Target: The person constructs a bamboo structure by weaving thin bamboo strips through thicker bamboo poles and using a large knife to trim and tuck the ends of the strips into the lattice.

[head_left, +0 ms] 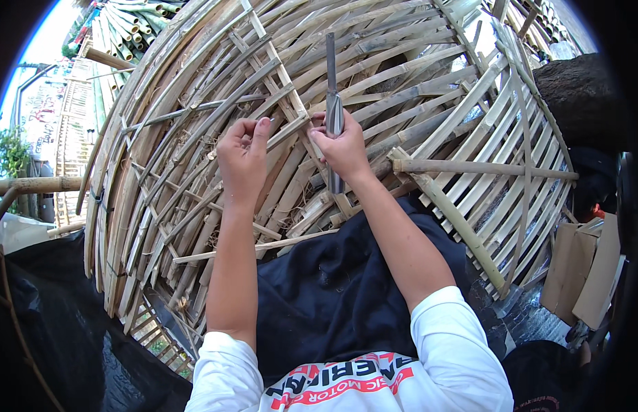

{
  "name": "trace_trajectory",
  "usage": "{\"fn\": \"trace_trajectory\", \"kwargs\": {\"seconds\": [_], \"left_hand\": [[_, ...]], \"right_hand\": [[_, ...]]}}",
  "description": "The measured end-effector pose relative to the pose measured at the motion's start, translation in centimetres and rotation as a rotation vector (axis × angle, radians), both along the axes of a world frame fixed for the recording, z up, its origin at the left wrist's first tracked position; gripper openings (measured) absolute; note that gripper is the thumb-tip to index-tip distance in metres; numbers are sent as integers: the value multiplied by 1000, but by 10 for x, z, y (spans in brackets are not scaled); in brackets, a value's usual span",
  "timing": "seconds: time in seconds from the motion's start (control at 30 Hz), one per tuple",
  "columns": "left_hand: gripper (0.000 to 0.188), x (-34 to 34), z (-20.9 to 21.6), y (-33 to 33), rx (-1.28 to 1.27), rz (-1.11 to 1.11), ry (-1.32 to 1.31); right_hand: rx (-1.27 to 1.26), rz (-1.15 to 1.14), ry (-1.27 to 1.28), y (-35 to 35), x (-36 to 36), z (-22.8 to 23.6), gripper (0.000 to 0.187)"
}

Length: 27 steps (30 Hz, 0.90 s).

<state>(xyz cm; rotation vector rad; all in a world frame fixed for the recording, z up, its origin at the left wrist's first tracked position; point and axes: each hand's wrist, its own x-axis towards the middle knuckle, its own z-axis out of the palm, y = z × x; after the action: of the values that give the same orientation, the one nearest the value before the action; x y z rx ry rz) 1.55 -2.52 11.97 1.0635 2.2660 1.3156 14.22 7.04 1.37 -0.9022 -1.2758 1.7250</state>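
In front of me, my right hand (343, 143) is closed round a long metal rod tool (335, 113). The tool stands upright, with a thin dark shank on top and a wider, shiny, ridged body that comes out below my fist. To its left, my left hand (244, 152) is raised with thumb and fingers pinched together. A tiny pale tip shows by those fingers, too small to name. Just behind both hands, a light bamboo strip (280, 69) crosses the lattice of split bamboo (374, 44). Its lower end lies near my right hand.
Split bamboo strips (174, 154) pile up at left. On the right, a slatted bamboo panel (501, 199) has a thick pole (463, 237) along its edge. Beyond it are a dark log (580, 99) and a cardboard box (573, 268). Black sheeting (78, 323) covers the lower left; dark cloth (326, 288) lies below my hands.
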Motion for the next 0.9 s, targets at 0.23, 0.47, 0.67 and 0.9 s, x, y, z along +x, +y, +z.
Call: {"fn": "trace_trajectory", "kwargs": {"seconds": [0.23, 0.47, 0.67, 0.9], "left_hand": [[9, 60, -5, -90, 317, -36, -377], [10, 117, 17, -135, 396, -237, -203], [11, 164, 29, -163, 242, -461, -113], [17, 217, 28, -187, 122, -646, -108]], "right_hand": [[-72, 301, 142, -41, 46, 87, 30], [-82, 262, 335, -143, 123, 121, 28], [-80, 192, 186, -178, 200, 119, 31], [-74, 144, 12, -205, 278, 126, 31]]}}
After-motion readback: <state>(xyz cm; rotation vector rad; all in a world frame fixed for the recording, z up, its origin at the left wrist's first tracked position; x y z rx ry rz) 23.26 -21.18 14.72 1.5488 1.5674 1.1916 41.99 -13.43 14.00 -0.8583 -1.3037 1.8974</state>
